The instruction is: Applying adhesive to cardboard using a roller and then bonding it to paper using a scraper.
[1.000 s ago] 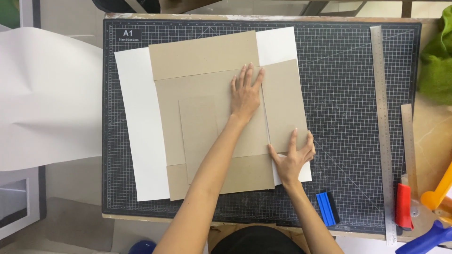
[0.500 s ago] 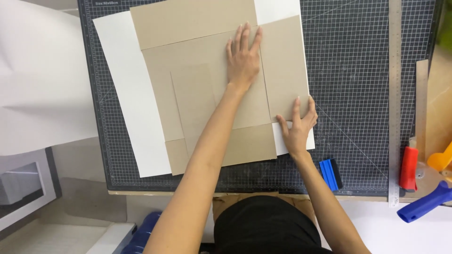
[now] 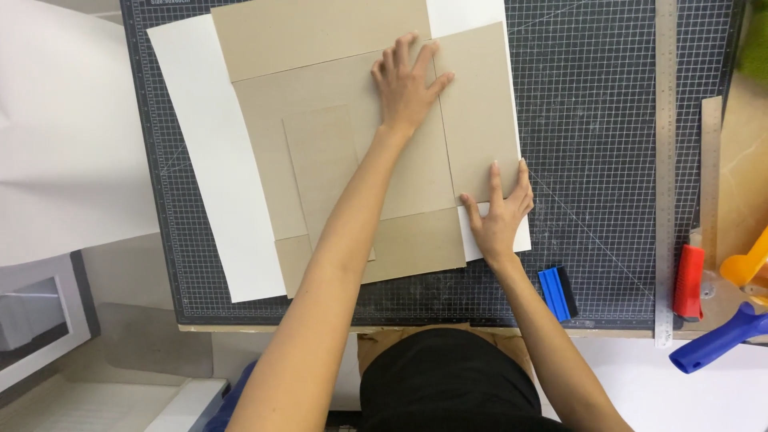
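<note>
While both hands press flat and open, grasping nothing, the head view shows brown cardboard pieces [image 3: 344, 160] stacked on a white sheet [image 3: 216, 192], all lying on a dark gridded cutting mat [image 3: 608, 160] on the counter. The left hand [image 3: 408, 84] lies palm down with fingers spread across the seam where the right-hand cardboard panel [image 3: 480, 112] overlaps the middle one. The right hand [image 3: 500, 212] rests with fingers splayed on that panel's lower right corner, touching the white sheet's edge. A blue squeegee [image 3: 558, 293] lies just beside the right wrist. Farther right, a long metal ruler [image 3: 665, 160] runs along the mat, with a red-handled tool [image 3: 688, 282] near it.
</note>
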